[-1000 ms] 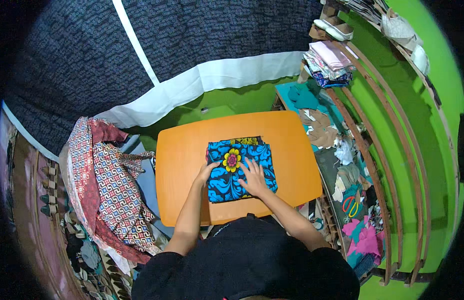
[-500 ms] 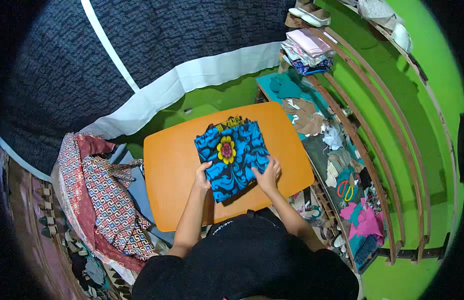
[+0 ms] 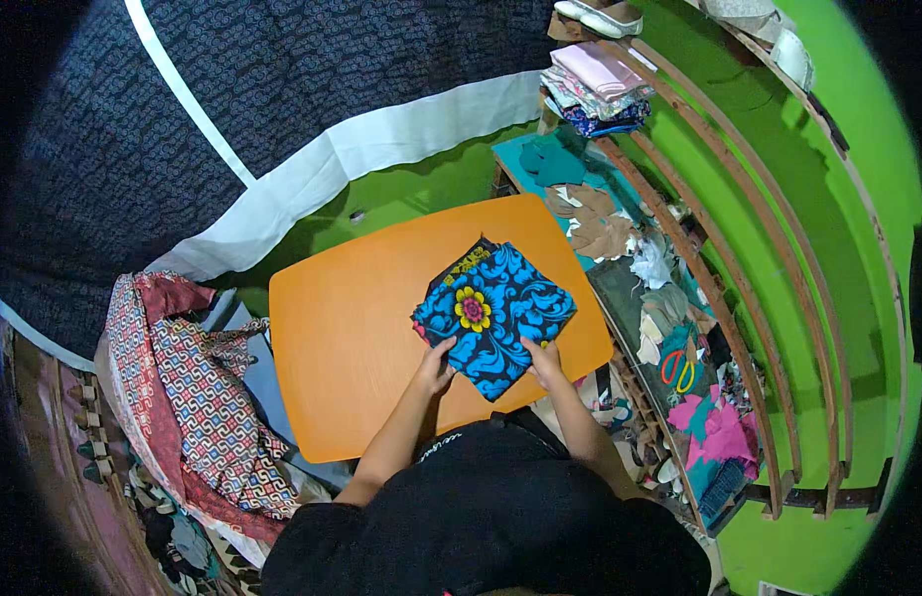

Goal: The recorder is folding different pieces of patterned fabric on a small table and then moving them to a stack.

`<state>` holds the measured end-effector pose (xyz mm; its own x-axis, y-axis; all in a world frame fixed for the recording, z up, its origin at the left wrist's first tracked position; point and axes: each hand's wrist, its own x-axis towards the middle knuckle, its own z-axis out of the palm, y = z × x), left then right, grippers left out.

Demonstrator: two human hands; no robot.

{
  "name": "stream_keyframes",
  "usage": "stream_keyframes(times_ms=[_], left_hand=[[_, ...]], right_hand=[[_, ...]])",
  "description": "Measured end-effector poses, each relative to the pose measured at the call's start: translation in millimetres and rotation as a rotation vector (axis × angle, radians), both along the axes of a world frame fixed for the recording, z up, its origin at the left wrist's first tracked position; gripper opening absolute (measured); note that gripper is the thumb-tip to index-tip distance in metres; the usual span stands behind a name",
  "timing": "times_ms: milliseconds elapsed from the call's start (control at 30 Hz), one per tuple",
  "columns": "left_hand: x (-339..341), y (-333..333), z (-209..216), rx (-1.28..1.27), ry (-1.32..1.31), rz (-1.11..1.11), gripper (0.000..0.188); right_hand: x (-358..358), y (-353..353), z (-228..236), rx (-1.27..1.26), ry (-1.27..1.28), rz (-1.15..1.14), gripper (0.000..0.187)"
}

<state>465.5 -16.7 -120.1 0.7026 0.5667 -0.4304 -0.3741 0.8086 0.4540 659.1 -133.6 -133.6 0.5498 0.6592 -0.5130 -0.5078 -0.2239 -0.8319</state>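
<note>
Between my two hands is a folded cloth (image 3: 510,333), black with blue swirls and one yellow flower with a red centre. It is turned so a corner points toward me, and yellow patterned layers show along its far left edge. My left hand (image 3: 436,366) grips its near left side, fingers partly hidden under the cloth. My right hand (image 3: 542,360) holds the near right side, thumb on top. Under the cloth stands an orange table (image 3: 352,328) with rounded corners; whether the cloth rests on it I cannot tell.
Left of the table lies a heap of red and white patterned fabric (image 3: 222,427). On the right, a low bench holds fabric scraps (image 3: 585,219), scissors (image 3: 679,370) with red and yellow handles and pink cloth (image 3: 719,432). Folded fabrics (image 3: 595,84) are stacked on a wooden rack (image 3: 719,278).
The cloth has moved right and turned, so a corner now faces me. Both hands have gone along with it, still gripping its near sides. The whole view has shifted slightly.
</note>
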Motion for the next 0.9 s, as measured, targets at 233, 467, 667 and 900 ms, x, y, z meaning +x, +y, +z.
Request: stream_keyframes(times_ms=[233,467,667,900], left_hand=[[26,0,24,0.009,0.196,0.084,0.046],[17,4,2,0.149,0.252,0.069,0.048],[18,3,38,0.106,0.516,-0.127,0.053],[14,11,88,0.537,0.595,0.061,0.036]], right_hand=[[3,-5,-22,-0.164,-0.185,-0.122,0.074],[-19,20,98,-0.082,-1.578,0.399,0.060],[-29,38,50,-0.098,-1.684,0.862,0.053],[-28,57,78,-0.064,-0.848,1.045,0.043]])
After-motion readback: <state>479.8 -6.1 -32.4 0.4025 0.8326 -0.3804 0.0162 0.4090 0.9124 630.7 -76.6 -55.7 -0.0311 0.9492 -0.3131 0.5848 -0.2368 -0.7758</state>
